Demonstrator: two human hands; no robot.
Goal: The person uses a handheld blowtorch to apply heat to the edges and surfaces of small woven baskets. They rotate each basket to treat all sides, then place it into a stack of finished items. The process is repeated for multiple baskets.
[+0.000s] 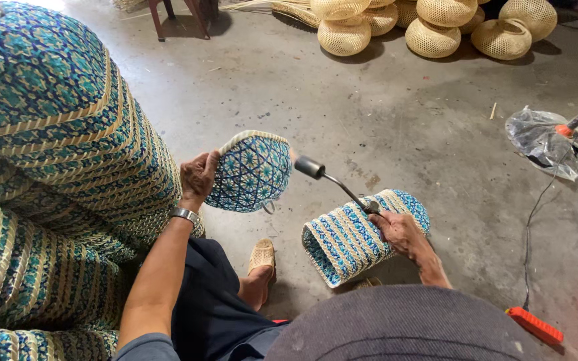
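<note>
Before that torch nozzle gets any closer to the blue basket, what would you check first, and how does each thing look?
1. Left hand has a firm grip on the blue woven basket: ok, fingers wrap its rim.
2. Right hand holds the torch: ok, held at its base.
3. Nozzle is aimed at the basket, not the fingers: ok.
4. Flame lit: cannot tell, none is visible.
5. Stack of blue baskets under the right hand is away from the nozzle: ok.
6. Sandalled foot is away from the nozzle: ok, it lies lower, between the hands.
</note>
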